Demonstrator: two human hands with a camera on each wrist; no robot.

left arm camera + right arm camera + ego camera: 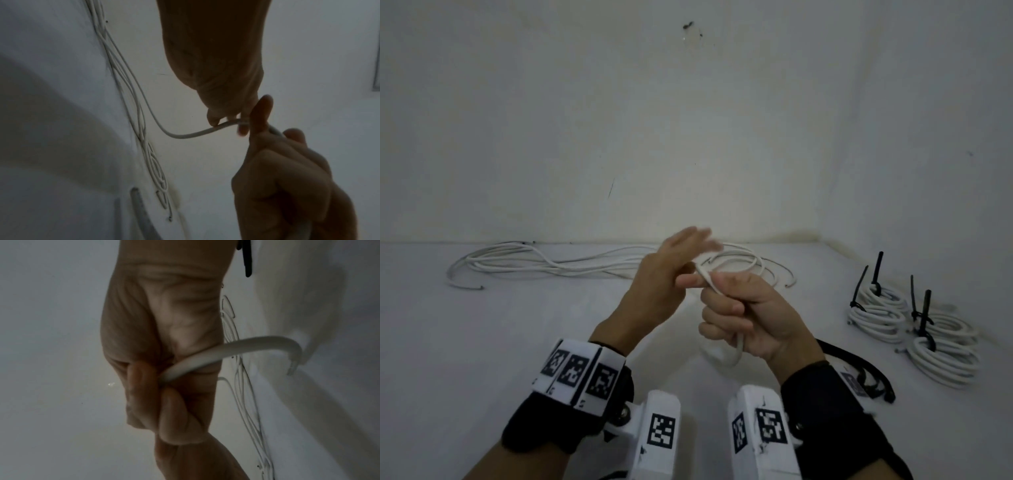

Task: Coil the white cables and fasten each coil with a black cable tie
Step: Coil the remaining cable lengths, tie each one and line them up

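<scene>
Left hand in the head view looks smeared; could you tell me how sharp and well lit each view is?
Head view: left hand fingertips motion-blurred, tied coils sharp. Left wrist view: dim, hands nearly silhouetted. Right wrist view: dim, soft; white cable brightest.

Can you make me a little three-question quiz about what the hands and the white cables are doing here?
1. True or false: the right hand grips a thin white round cable.
2. Where do the finished white cable coils fastened with black plastic cable ties lie? A) on the person's right B) on the person's left C) on the wall
3. Fill in: the loose uncoiled white cables lie on the floor along the foot of the ____.

Key:
1. True. The left hand, fingers stretched out, meets the same cable near its thumb.
2. A
3. wall
</scene>
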